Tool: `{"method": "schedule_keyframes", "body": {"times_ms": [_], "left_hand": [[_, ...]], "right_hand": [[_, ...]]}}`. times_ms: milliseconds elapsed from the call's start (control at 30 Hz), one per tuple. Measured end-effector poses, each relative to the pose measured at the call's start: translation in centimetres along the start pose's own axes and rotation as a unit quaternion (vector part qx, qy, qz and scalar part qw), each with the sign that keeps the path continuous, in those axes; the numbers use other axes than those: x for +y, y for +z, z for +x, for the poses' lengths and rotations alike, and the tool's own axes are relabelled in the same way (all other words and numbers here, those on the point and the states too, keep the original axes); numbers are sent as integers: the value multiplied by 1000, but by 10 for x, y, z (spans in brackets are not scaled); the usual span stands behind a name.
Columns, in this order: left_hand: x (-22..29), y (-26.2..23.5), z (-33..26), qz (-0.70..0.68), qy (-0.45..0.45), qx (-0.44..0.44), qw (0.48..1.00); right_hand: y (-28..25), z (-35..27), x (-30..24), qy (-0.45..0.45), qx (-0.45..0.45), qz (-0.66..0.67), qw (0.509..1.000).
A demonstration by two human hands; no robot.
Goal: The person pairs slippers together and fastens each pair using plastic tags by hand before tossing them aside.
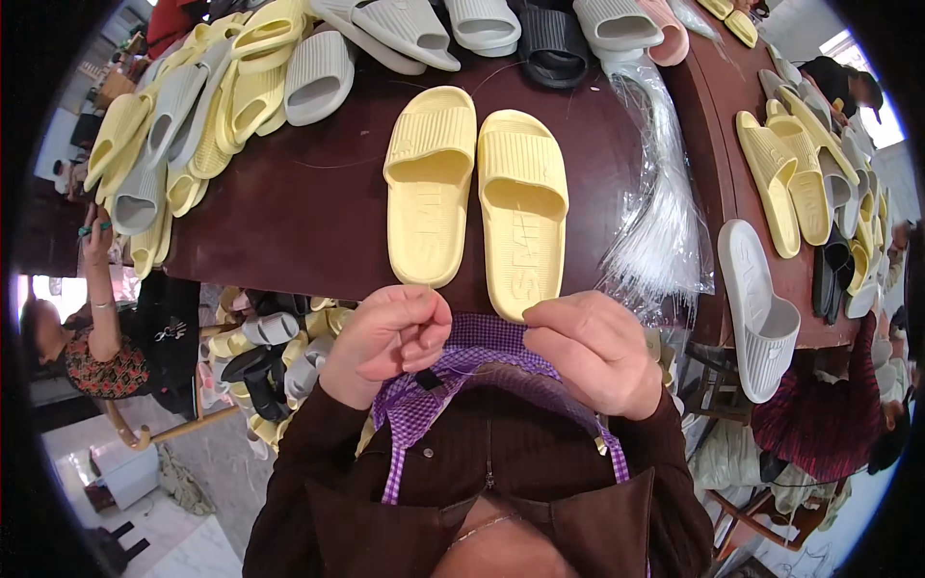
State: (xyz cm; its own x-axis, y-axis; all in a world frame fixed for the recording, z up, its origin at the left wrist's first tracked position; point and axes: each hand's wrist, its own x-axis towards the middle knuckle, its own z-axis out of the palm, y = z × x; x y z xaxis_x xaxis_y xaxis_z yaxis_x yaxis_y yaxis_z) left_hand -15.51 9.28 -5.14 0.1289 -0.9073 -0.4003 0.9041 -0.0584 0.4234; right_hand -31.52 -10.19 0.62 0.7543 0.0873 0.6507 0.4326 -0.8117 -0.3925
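The left hand (390,332) is curled into a loose fist close to the chest, fingertips pinching a small black piece (427,379) at the edge of the purple checked apron (424,405). The right hand (597,352) is curled beside it, knuckles up, fingers folded under; whether it grips anything I cannot tell. Just beyond both hands, a pair of yellow slides (477,197) lies side by side on the dark table (289,212), long axes running away from the hands, soles down. Right of the slides, beyond the right hand, lies a bundle of clear plastic strands (660,231). Beyond the left hand, yellow and grey slides (183,135) are heaped
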Motion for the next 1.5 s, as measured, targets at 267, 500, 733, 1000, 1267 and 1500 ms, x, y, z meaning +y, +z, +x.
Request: {"method": "schedule_keyframes", "body": {"times_ms": [267,500,733,1000,1267,1500], "left_hand": [[-6,-7,7,35,-59,73,995],[-9,-10,0,55,-63,80,993],[-8,-29,-14,43,-22,111,993],[5,-20,11,72,-11,91,993],[8,0,45,94,-14,80,992],[17,-2,52,52,0,76,996]], "right_hand": [[19,-28,26,39,-95,-20,995],[22,-12,19,2,-198,4,980],[17,7,1,-30,-277,1,960],[27,13,33,2,-286,-70,956],[34,12,85,69,-290,-164,940],[40,14,92,37,-205,-201,957]]}}
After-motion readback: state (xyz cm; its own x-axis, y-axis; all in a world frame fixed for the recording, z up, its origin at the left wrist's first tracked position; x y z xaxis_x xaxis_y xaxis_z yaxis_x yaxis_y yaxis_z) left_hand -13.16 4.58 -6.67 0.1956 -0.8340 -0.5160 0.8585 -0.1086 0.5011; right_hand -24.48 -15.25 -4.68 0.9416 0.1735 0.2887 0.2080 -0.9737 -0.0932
